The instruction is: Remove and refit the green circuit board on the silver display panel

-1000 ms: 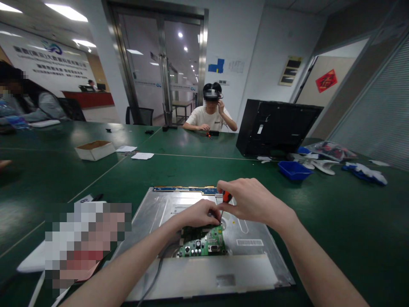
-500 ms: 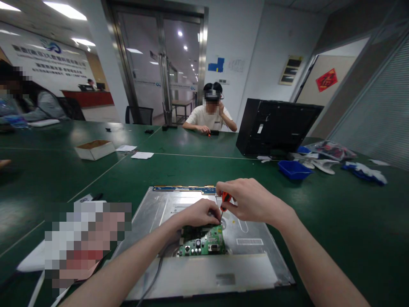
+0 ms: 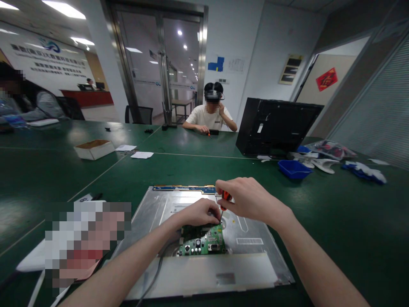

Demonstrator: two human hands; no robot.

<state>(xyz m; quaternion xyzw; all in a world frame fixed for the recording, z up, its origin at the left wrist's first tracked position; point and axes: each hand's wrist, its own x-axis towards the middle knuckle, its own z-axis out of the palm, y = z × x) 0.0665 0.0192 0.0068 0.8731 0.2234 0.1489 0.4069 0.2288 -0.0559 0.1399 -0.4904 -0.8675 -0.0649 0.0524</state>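
A silvery metal panel lies flat on the green table, with a green circuit board at its middle. My right hand is closed round the red and black handle of a screwdriver, whose shaft points down to the board's upper right corner. Beside that tip, my left hand rests over the board's upper edge, its fingers pinched together; whatever they hold is hidden. A grey cable runs from the board's left side over the panel's lower edge.
Beyond the panel are a white box, papers, a blue tray, gloves and a large black monitor. A pixelated item lies at the left. One person sits across the table, another at far left.
My right hand has shifted very slightly around the screwdriver handle. My left hand and the board stay where they were. At the far left, a fingertip on the table has gone out of view.
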